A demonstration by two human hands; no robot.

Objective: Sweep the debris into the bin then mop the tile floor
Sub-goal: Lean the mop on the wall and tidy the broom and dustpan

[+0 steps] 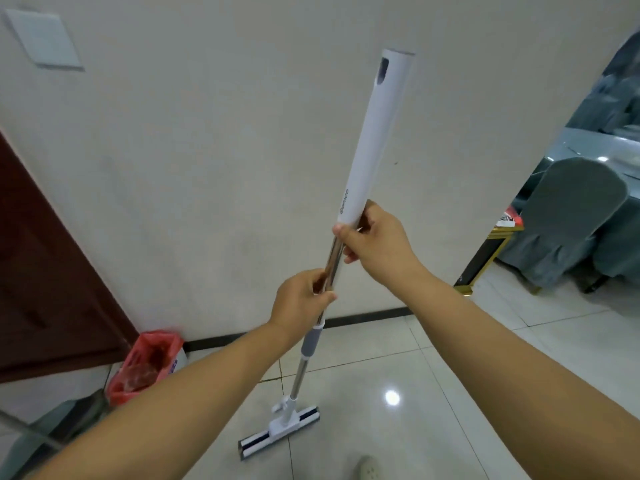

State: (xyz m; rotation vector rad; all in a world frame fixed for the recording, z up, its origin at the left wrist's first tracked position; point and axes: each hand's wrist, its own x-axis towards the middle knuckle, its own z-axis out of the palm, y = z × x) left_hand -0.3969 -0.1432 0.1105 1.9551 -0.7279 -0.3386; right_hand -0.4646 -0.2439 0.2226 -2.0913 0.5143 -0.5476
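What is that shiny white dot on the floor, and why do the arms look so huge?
Head view: the dot is glare, a light reflected in the glossy tile floor. Head view again: the wide-angle lens swells the forearms near the bottom edge; the covered chairs at right look soft.

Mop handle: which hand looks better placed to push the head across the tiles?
Left, probably. The left hand grips the metal pole lower, nearer the mop head on the tile floor, so it can drive the stroke; the right hand holds it higher, under the white sleeve.

White-handled mop upright (slightly tilted) on glossy tile floor
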